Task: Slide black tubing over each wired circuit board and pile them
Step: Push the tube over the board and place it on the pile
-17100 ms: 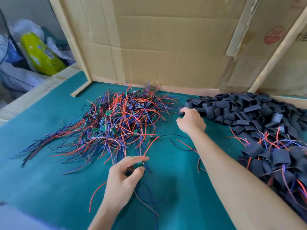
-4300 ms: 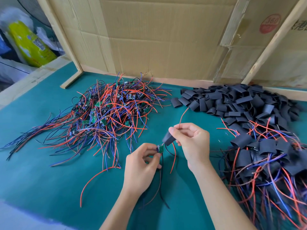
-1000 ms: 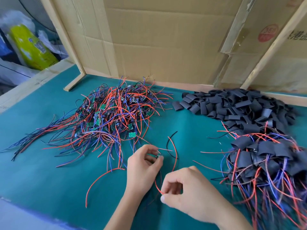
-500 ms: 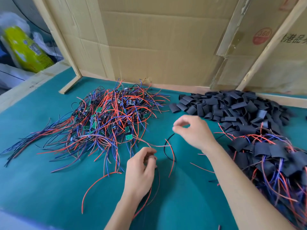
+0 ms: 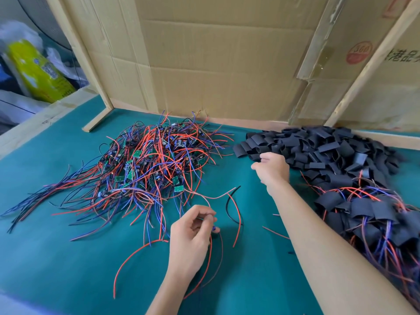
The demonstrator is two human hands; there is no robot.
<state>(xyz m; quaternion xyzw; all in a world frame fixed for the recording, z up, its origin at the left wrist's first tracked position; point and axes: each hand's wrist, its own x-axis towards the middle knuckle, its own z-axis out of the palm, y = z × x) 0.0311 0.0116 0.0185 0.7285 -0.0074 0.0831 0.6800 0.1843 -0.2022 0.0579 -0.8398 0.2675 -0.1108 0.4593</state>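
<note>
Firstly, far left: a yellow-green bag (image 5: 37,71) stands behind the wooden edge (image 5: 34,123) of the table, among pale plastic bags.
Table: a teal mat (image 5: 56,258) covers it, and a cardboard wall (image 5: 216,64) closes the back.
Unfinished pile: many wired circuit boards (image 5: 145,169) lie tangled left of centre, small green boards with red, blue and black wires that spread toward the left.
Left hand (image 5: 191,237): it is low in the middle, above the mat; its fingertips are pinched on one small circuit board (image 5: 213,228), which is mostly hidden, and the red and black wires of this board hang and curl around the hand.
Right hand (image 5: 271,169): it reaches to the near-left edge of the tubing heap, with the thumb and fingers curled toward each other; I cannot tell if a piece is between them.
Black tubing pieces (image 5: 322,148): a loose heap lies at the back right, against the cardboard.
Finished pile (image 5: 368,214): boards already covered with tubing lie at the right edge, just in front of the heap, with wires coming out.
</note>
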